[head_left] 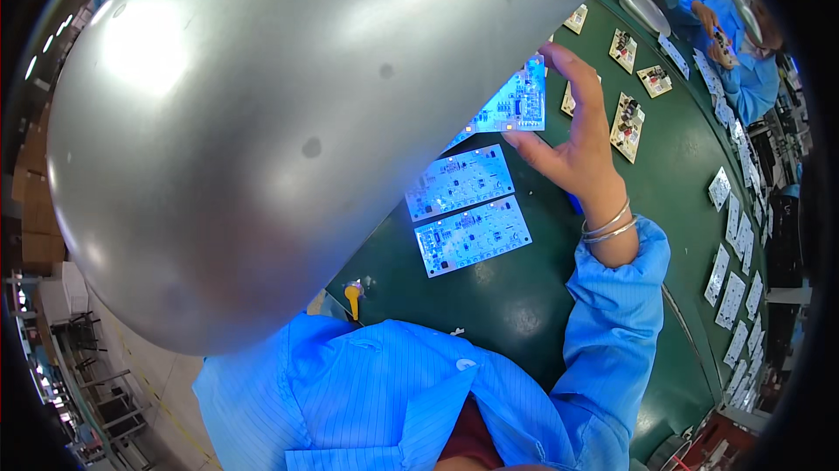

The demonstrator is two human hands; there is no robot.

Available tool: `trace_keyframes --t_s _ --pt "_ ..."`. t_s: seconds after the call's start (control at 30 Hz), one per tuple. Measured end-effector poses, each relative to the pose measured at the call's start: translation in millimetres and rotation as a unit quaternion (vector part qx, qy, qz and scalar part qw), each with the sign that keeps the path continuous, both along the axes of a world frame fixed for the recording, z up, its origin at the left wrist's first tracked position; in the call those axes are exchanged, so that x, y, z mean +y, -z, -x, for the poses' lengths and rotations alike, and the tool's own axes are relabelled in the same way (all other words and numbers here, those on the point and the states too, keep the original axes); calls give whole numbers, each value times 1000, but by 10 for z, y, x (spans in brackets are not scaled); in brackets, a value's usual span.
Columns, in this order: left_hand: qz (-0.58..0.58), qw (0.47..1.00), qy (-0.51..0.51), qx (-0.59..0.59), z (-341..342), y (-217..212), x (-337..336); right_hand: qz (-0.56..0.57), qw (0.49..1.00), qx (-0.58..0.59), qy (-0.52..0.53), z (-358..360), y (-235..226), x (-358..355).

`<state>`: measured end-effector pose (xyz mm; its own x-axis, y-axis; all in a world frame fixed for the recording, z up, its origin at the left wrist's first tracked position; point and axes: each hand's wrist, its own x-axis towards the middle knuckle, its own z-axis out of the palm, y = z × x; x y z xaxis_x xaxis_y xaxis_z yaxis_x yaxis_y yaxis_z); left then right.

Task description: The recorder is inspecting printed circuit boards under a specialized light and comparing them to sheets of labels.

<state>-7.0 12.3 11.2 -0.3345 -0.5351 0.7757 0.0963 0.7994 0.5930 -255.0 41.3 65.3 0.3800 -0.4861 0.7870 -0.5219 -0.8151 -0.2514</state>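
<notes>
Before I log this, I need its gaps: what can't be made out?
Head view:
Left part of the upper board: hidden by the silver dome.
Left hand: unseen; the dome may cover it.
Item held by the co-worker: too small.
Dome's top: cut off by the upper edge.

The circuit board [527, 102] that I hold by its edges in my right hand [585, 152] is flat and pale, crowded with small dark parts and washed in blue light. Its right end shows, squared off; the left is hidden from view.
</notes>
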Motion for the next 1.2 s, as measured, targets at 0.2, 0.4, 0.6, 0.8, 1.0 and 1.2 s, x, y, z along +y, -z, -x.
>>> trace_keyframes --t_s 0.2,0.4,0.6,0.8,1.0,1.2 --pt "71 997 -9 -4 47 -61 28 -25 999 -22 -4 1 149 29" --pt "78 994 -51 -51 90 -140 138 -23 999 -26 -2 35 198 48" --pt "91 994 -42 -30 114 -111 165 -28 999 -27 0 46 238 56" --pt "72 996 -45 12 165 -125 212 -36 997 -60 -19 47 253 71" --pt "108 989 -89 -52 158 -264 213 -65 994 -79 -26 58 205 100" --pt "114 991 -67 -10 208 -230 206 -67 993 -91 -37 95 248 101"
